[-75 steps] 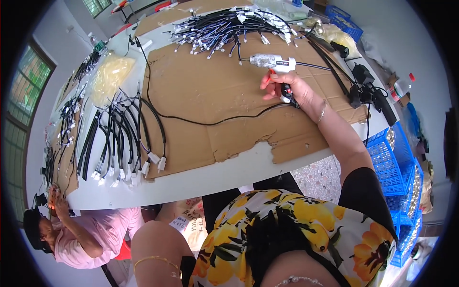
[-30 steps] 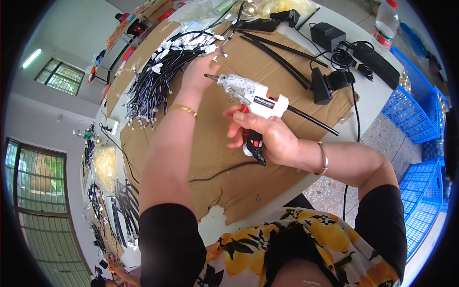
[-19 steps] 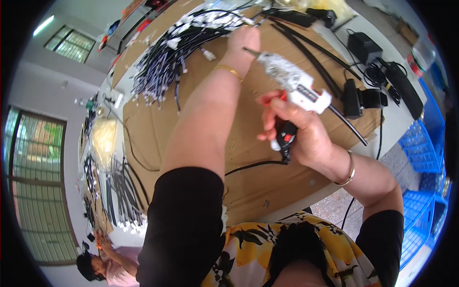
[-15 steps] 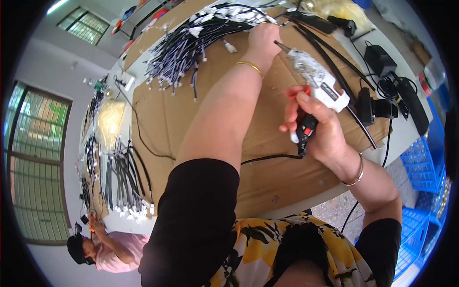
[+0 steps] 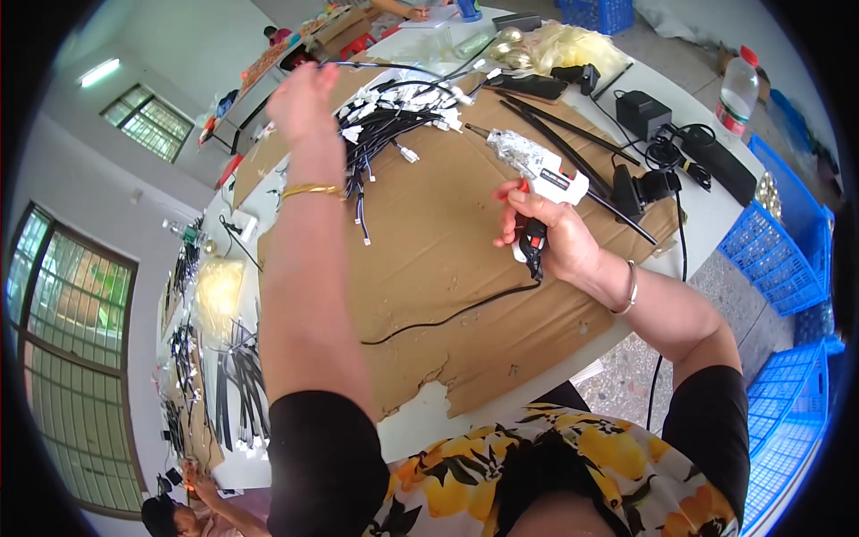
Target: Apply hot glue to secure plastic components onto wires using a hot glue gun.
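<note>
My right hand [image 5: 565,234] is closed around the handle of a white hot glue gun [image 5: 562,186] with a red trigger. Its nozzle points up and to the left, and crumpled silvery wrapping covers the front. At the far left my left hand [image 5: 304,100], slightly blurred, pinches a thin black cable [image 5: 385,65] that stretches away to the right. Below and right of that hand lies a bundle of black cables with white connectors [image 5: 394,116], partly hidden by my left forearm.
Brown cardboard [image 5: 429,242] covers the table. To the right are black tubes [image 5: 573,148], a power adapter [image 5: 642,115] and a plastic bottle [image 5: 738,94]. Blue crates [image 5: 777,255] stand beside the table. At lower left, a co-worker [image 5: 174,517] handles something near grey cables [image 5: 240,394].
My left hand has swung left from the right end of the bundle, drawing a cable with it. The glue gun stays in my right hand, shifted slightly left in the picture.
</note>
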`<state>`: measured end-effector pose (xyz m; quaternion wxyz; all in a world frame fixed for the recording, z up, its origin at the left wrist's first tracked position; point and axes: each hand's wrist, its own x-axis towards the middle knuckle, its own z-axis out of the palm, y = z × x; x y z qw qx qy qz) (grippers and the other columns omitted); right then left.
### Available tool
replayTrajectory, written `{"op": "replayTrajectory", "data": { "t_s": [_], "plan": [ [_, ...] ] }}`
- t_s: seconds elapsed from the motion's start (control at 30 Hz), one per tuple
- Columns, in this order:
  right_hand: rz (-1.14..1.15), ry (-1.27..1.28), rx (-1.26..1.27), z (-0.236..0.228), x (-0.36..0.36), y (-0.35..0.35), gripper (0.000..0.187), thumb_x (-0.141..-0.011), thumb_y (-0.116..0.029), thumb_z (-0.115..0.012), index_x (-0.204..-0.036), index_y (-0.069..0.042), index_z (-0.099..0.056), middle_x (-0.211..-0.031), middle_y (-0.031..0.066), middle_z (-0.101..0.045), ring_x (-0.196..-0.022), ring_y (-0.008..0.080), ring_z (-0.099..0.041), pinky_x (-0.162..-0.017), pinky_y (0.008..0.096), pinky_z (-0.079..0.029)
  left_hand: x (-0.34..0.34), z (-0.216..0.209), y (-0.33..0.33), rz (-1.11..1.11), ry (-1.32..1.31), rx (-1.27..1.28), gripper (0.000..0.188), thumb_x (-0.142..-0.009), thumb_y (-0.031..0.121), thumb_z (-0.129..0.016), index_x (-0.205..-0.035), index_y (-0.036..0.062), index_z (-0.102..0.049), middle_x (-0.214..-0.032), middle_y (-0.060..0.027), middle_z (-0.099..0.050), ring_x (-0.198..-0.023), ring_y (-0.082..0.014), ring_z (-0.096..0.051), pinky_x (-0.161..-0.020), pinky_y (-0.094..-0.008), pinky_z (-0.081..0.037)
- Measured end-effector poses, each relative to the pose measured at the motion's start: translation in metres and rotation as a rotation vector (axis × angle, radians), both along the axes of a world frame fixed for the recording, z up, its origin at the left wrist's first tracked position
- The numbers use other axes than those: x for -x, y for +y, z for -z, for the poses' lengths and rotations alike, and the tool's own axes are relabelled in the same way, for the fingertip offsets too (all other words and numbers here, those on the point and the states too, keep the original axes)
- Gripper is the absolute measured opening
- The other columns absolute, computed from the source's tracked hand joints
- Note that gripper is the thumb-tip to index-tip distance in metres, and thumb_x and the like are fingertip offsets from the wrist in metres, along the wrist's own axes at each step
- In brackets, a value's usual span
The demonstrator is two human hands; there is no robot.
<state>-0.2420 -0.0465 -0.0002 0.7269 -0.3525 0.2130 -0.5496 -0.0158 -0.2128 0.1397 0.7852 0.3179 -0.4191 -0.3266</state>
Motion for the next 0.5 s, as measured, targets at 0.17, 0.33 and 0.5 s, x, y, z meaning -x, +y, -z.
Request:
{"op": "replayTrajectory", "data": {
  "t_s": [0.17,0.33,0.5],
  "plan": [
    [0.005,0.042,0.036,0.0,-0.004,-0.003,0.024,-0.084,-0.019,-0.052,-0.097,0.0,-0.051,-0.065,0.0054,-0.053,-0.058,0.0133,-0.052,-0.062,0.0309,-0.05,-0.056,-0.059,0.052,0.019,-0.141,0.104,0.011,-0.077,-0.006,-0.052,-0.084,-0.0139,-0.049,-0.078,-0.0178,-0.055,-0.07,-0.0302,-0.062,-0.07,-0.0347,-0.056],
    [0.006,0.101,0.053,0.004,-0.003,-0.008,0.024,-0.083,-0.021,-0.053,-0.095,0.0,-0.052,-0.063,0.0046,-0.053,-0.056,0.0122,-0.052,-0.06,0.0299,-0.05,-0.1,-0.097,0.095,0.007,-0.266,0.111,0.015,-0.079,-0.005,-0.051,-0.088,-0.0163,-0.049,-0.079,-0.0191,-0.054,-0.079,-0.0328,-0.061,-0.078,-0.0374,-0.054],
    [0.016,0.132,0.113,0.006,-0.005,-0.01,0.027,-0.084,-0.022,-0.053,-0.097,0.001,-0.052,-0.063,0.0046,-0.053,-0.056,0.0119,-0.052,-0.059,0.0288,-0.05,-0.132,-0.103,0.125,-0.015,-0.343,0.04,0.018,-0.079,-0.002,-0.053,-0.089,-0.0164,-0.05,-0.082,-0.0198,-0.054,-0.088,-0.035,-0.059,-0.081,-0.0385,-0.052]
  ]
}}
